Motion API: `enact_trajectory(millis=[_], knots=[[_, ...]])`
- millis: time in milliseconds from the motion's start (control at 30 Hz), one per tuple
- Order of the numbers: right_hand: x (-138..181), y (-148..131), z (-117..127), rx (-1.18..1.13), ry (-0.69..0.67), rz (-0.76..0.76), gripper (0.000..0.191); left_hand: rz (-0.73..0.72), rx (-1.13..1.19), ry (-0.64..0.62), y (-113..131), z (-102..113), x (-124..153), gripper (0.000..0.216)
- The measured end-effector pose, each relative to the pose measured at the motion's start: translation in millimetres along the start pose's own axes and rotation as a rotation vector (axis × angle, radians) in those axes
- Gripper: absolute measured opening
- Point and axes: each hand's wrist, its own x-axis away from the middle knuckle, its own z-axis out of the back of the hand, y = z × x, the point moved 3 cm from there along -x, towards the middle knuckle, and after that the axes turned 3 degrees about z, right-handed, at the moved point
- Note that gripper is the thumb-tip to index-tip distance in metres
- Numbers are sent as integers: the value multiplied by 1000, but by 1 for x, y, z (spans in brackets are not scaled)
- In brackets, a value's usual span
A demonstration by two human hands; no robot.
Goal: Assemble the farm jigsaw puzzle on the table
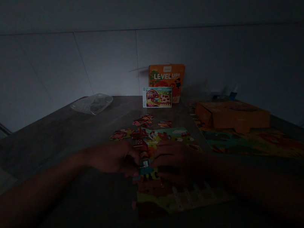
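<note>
A partly assembled jigsaw puzzle [156, 198] with a farm picture lies on the dark table. My left hand [117, 157] is at its left edge, fingers curled together on a puzzle piece beside a figure in blue; the piece is mostly hidden and dim. Over the middle of the puzzle rests my right hand [175, 161], its fingers stretched out flat towards the left and touching the picture. Several loose puzzle pieces [143, 120] lie beyond the puzzle, and others [120, 135] sit close to its upper left edge.
An orange box [166, 72] stands against the wall, a farm picture card [157, 97] leaning on it. To the right, an orange box lid [232, 114] sits on another colourful puzzle [250, 142]. A clear plastic bag [93, 103] lies at the back left. The light is very dim.
</note>
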Motion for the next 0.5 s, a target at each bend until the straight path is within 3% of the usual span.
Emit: enact_trajectory(millis=[500], knots=[[-2, 0, 2, -10, 0, -47, 16, 36, -88, 33, -4, 2, -1, 12]])
